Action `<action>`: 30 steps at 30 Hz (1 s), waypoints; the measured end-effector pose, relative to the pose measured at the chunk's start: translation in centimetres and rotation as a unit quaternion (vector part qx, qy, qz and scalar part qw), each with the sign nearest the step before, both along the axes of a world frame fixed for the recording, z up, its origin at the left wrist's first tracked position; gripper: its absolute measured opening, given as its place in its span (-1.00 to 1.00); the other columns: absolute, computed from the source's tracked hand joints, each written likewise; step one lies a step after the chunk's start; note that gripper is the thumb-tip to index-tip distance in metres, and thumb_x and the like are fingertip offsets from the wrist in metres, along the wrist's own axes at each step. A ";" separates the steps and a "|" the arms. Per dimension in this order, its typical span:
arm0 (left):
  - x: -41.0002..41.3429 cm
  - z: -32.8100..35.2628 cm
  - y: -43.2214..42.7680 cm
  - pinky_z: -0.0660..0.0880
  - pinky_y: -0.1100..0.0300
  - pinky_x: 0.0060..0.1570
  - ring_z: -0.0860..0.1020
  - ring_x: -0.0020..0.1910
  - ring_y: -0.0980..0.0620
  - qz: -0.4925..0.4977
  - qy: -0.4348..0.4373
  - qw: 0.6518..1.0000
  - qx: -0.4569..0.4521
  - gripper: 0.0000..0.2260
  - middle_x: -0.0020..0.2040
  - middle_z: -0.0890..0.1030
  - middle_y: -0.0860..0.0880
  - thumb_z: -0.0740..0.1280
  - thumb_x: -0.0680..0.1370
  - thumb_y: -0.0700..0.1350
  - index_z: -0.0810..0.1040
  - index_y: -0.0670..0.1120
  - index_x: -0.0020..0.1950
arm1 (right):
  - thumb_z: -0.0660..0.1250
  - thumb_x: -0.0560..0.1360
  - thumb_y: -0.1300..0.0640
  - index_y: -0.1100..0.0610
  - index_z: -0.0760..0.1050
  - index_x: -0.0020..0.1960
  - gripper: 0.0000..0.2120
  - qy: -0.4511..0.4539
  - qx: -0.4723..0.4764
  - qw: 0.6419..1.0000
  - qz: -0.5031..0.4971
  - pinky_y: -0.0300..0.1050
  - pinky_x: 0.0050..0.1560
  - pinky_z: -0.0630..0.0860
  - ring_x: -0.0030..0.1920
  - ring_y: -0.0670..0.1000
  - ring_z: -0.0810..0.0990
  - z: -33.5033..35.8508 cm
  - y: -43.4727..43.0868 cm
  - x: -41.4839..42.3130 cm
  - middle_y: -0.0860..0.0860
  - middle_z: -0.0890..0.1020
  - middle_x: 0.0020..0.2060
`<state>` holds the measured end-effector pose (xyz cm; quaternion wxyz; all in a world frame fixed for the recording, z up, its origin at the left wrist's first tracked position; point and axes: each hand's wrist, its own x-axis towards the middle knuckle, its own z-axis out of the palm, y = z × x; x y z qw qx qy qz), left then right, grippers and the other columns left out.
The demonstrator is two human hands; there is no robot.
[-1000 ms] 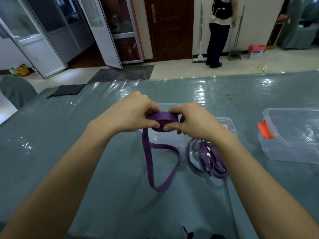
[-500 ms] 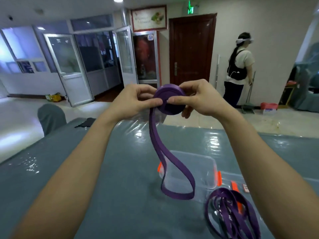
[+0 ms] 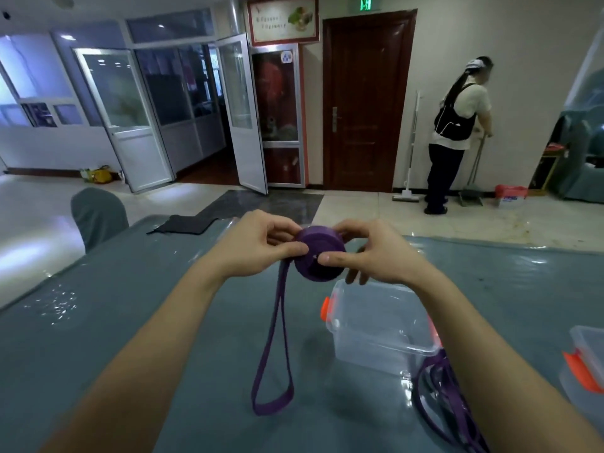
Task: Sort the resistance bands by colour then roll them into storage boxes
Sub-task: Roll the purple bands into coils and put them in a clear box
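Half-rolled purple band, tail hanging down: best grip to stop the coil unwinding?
Pinch the coil across its flat faces from the right, thumb on the near face, as the right hand does. Put the left hand in from the left, on the rim where the tail leaves. That likely holds the wraps tight.

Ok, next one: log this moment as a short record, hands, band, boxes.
purple band: mostly rolled, held above the table; loose loop hangs down
left hand: pinches the roll's left edge
right hand: grips the roll, thumb on its face
clear box: on table below the hands, orange latch
loose purple bands: heaped right of that box
second box: right frame edge
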<state>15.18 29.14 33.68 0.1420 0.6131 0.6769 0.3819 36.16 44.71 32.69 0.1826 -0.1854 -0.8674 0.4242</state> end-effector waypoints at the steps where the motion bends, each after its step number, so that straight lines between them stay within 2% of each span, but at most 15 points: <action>1: -0.1 -0.1 -0.2 0.70 0.05 0.13 0.76 -0.01 0.12 -0.008 0.044 0.999 -0.023 -0.80 -0.03 0.79 0.10 0.58 0.56 -0.06 0.76 0.02 0.18 | 0.60 0.44 -0.18 -0.05 0.57 0.36 -0.44 -0.032 0.031 0.999 -0.005 0.00 -0.31 0.69 -0.29 0.08 0.77 0.1 -0.3 -0.2 -0.10 0.70 0.14; 3: -0.3 -0.3 -0.3 0.71 0.05 0.08 0.74 -0.06 0.15 -0.020 0.094 0.994 -0.053 -0.79 -0.07 0.78 0.11 0.61 0.53 -0.03 0.78 0.04 0.15 | 0.58 0.48 -0.14 -0.03 0.60 0.34 -0.51 -0.070 0.053 0.996 0.007 -0.05 -0.34 0.66 -0.31 0.06 0.77 0.0 -0.8 -0.8 -0.10 0.70 0.16; 5: -1.0 -0.6 -0.3 0.71 0.00 0.07 0.75 -0.09 0.13 -0.024 0.092 0.993 -0.066 -0.82 -0.11 0.78 0.10 0.63 0.51 -0.03 0.80 0.06 0.10 | 0.56 0.52 -0.06 0.06 0.66 0.25 -0.64 -0.072 0.047 0.996 0.031 0.00 -0.30 0.70 -0.29 0.07 0.77 -0.6 -1.3 -1.6 -0.03 0.74 0.10; 8: -2.1 -1.5 -0.2 0.71 -0.09 0.09 0.76 -0.09 0.07 -0.034 0.058 0.995 -0.077 -0.84 -0.12 0.79 0.06 0.65 0.49 -0.05 0.80 0.06 0.05 | 0.56 0.54 0.00 0.09 0.69 0.18 -0.72 -0.044 0.018 0.998 0.032 0.04 -0.28 0.71 -0.29 0.11 0.77 -2.0 -1.9 -2.4 0.01 0.77 0.00; 11: -2.5 -2.6 0.1 0.71 -0.06 0.08 0.76 -0.09 0.07 -0.047 0.048 0.996 -0.057 -0.83 -0.11 0.79 0.05 0.63 0.52 -0.08 0.79 0.03 0.10 | 0.57 0.54 0.04 0.09 0.72 0.14 -0.78 -0.002 -0.002 1.000 0.013 0.04 -0.27 0.71 -0.32 0.17 0.76 -3.3 -1.8 -2.8 0.04 0.79 -0.10; 15: -3.7 -4.7 -0.1 0.69 -0.09 0.19 0.77 0.03 0.00 -0.048 -0.048 0.997 -0.036 -0.67 0.02 0.80 -0.01 0.66 0.48 -0.12 0.75 -0.07 0.21 | 0.55 0.54 0.03 0.09 0.71 0.12 -0.79 0.058 0.005 0.998 -0.007 0.04 -0.30 0.69 -0.33 0.18 0.75 -3.9 -1.2 -3.1 0.08 0.78 -0.12; 17: -4.2 -5.9 -0.2 0.68 -0.13 0.22 0.77 0.05 -0.01 -0.039 -0.071 0.996 -0.024 -0.67 0.03 0.80 -0.02 0.65 0.47 -0.13 0.75 -0.10 0.21 | 0.55 0.54 0.01 0.08 0.68 0.15 -0.77 0.054 0.003 0.999 -0.001 0.05 -0.27 0.70 -0.32 0.15 0.76 -4.0 -0.9 -2.9 0.06 0.77 -0.07; 18: -4.2 -6.3 -0.1 0.68 -0.12 0.21 0.77 0.04 0.01 -0.037 -0.063 0.997 -0.026 -0.69 0.02 0.80 0.00 0.65 0.47 -0.13 0.76 -0.10 0.20 | 0.56 0.53 -0.02 0.06 0.66 0.17 -0.73 0.023 0.021 1.000 0.003 0.05 -0.26 0.71 -0.32 0.11 0.76 -4.1 -0.9 -2.9 0.02 0.76 -0.02; 20: -4.0 -6.6 0.2 0.70 -0.05 0.14 0.77 -0.02 0.07 -0.046 -0.006 0.998 -0.053 -0.73 -0.05 0.80 0.05 0.66 0.48 -0.07 0.78 -0.04 0.16 | 0.58 0.48 -0.16 0.00 0.64 0.21 -0.61 -0.078 0.113 0.991 0.003 0.00 -0.24 0.72 -0.37 0.02 0.74 -4.1 -1.0 -3.3 -0.08 0.72 0.06; 21: -3.9 -6.5 0.5 0.71 -0.03 0.10 0.76 -0.06 0.11 -0.052 0.040 0.995 -0.069 -0.75 -0.09 0.79 0.07 0.66 0.47 -0.03 0.79 -0.01 0.12 | 0.57 0.46 -0.22 -0.03 0.65 0.21 -0.58 -0.116 0.164 0.980 0.002 -0.03 -0.22 0.71 -0.40 -0.01 0.73 -4.1 -1.1 -3.7 -0.11 0.72 0.05; 23: -3.8 -6.1 0.9 0.71 -0.02 0.04 0.75 -0.12 0.14 -0.053 0.100 0.989 -0.098 -0.76 -0.14 0.78 0.08 0.67 0.46 0.02 0.79 0.01 0.08 | 0.55 0.48 -0.24 -0.04 0.69 0.15 -0.64 -0.119 0.204 0.972 0.003 -0.10 -0.22 0.67 -0.43 -0.06 0.71 -4.2 -1.4 -4.1 -0.11 0.75 -0.06; 24: -4.0 -5.9 1.1 0.71 -0.02 0.06 0.75 -0.11 0.12 -0.055 0.086 0.989 -0.108 -0.75 -0.13 0.78 0.07 0.67 0.46 0.01 0.78 0.00 0.09 | 0.55 0.49 -0.22 -0.02 0.71 0.12 -0.66 -0.098 0.190 0.977 0.002 -0.13 -0.23 0.66 -0.41 -0.07 0.71 -4.4 -1.4 -4.1 -0.10 0.76 -0.12; 26: -4.4 -5.7 0.8 0.70 -0.02 0.14 0.77 -0.02 0.05 -0.067 -0.016 0.992 -0.110 -0.71 -0.05 0.80 0.02 0.67 0.45 -0.06 0.77 -0.04 0.13 | 0.58 0.47 -0.16 0.02 0.72 0.06 -0.70 -0.038 0.106 0.994 -0.011 -0.06 -0.24 0.68 -0.38 -0.01 0.72 -5.0 -1.1 -3.5 -0.03 0.76 -0.20; 28: -4.9 -6.4 0.3 0.67 -0.04 0.21 0.78 0.05 -0.05 -0.068 -0.115 0.988 -0.081 -0.67 0.01 0.80 -0.05 0.67 0.43 -0.11 0.75 -0.09 0.17 | 0.60 0.46 -0.10 0.08 0.72 0.05 -0.70 0.039 0.003 0.999 -0.029 0.10 -0.24 0.70 -0.37 0.13 0.72 -5.9 -1.1 -2.8 0.06 0.76 -0.20; 30: -4.7 -7.8 -0.1 0.66 -0.04 0.25 0.77 0.08 -0.08 -0.055 -0.177 0.982 -0.035 -0.65 0.05 0.80 -0.08 0.65 0.42 -0.14 0.74 -0.12 0.18 | 0.58 0.46 -0.04 0.16 0.72 0.07 -0.69 0.123 -0.084 0.987 -0.052 0.12 -0.25 0.69 -0.39 0.21 0.69 -6.6 -1.3 -2.3 0.17 0.75 -0.15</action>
